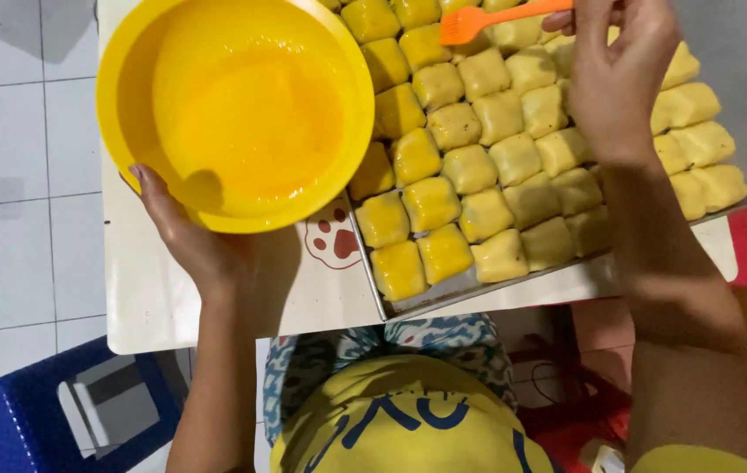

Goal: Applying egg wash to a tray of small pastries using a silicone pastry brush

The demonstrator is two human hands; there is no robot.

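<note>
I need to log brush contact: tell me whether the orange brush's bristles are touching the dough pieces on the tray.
Touching. The head view shows the orange brush, held by the right hand, with its bristles lying on a dough piece, no gap visible.

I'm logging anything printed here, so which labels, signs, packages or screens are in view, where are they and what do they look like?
No packages, signs or screens.
Paw print picture: on the white table beside the baking tray, red and white.
Lettering: on the person's yellow shirt, bottom centre, dark blue.
</note>
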